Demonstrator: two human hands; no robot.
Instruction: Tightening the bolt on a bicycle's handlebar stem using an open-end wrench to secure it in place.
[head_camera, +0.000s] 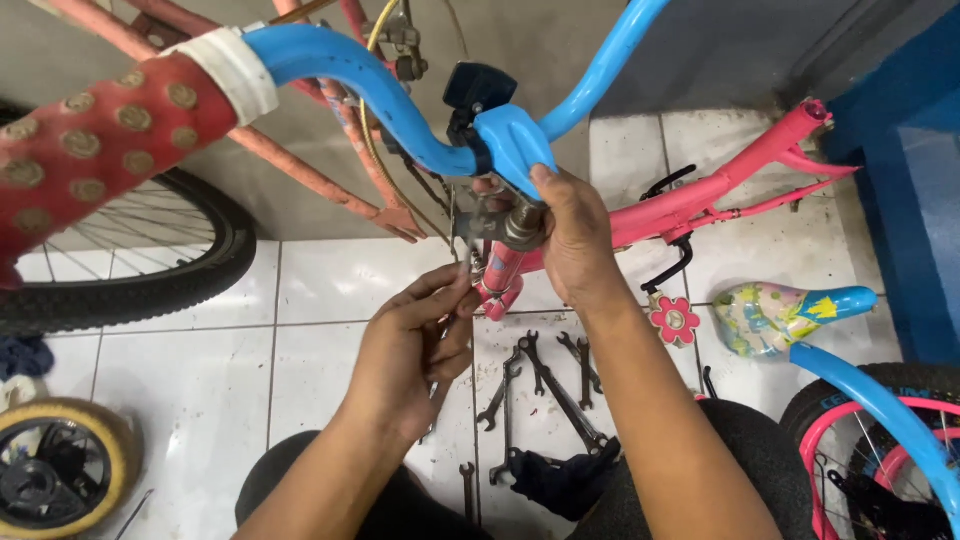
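No packages, labels, signs or screens are showing anywhere in this view of the tiled workshop floor.

white tiled floor (330, 290), grey wall (720, 50), blue wall (910, 190)

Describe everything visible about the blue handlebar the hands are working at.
The blue handlebar is a curved, glossy painted tube that sweeps up to both sides from a blue central clamp. Its near end carries a red grip with gold dots and a white band. A black fitting sits at the clamp. The right hand holds the stem just below it; the left hand works a thin metal tool a little lower.
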